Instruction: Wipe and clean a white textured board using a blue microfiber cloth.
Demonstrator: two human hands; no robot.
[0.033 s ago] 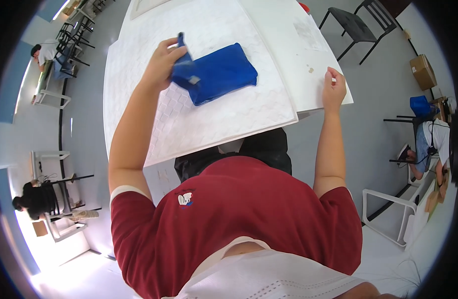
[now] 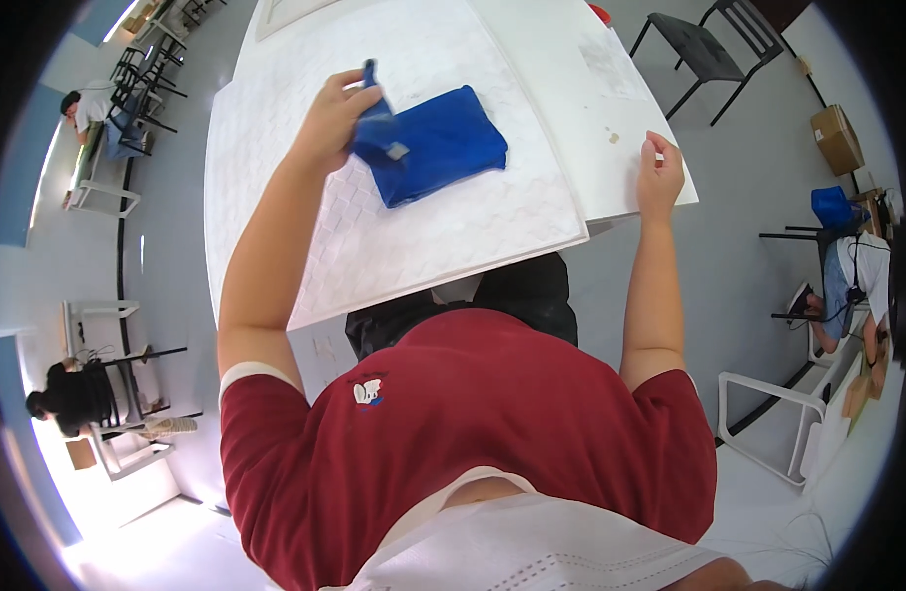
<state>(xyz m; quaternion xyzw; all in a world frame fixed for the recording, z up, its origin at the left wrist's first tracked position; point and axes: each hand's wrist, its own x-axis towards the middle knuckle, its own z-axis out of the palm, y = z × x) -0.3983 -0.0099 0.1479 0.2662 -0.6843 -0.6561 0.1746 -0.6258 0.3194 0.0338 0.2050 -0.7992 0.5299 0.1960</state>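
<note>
the undersides of the left hand (image 2: 337,123) fingers are out of sight, and the raised portion of the blue cloth (image 2: 448,143) is motion-blurred; its fold lines cannot be made out there. the right hand (image 2: 660,169) has its fingers curled; the palm is largely hidden, so whether that hand is fully closed cannot be determined. the left hand grips the cloth's left end between thumb and fingers. the far edge of the white patterned mat (image 2: 453,227) is cut off by the frame. the cloth lies on the mat, apart from its front and right edges, with mat surface on both sides. the right hand is at the near right corner of the white table (image 2: 591,108). cloth condition: deep blue, folded, roughly rectangular, slightly wrinkled; small pale tag (image 2: 398,151) near the gripped end.
</note>
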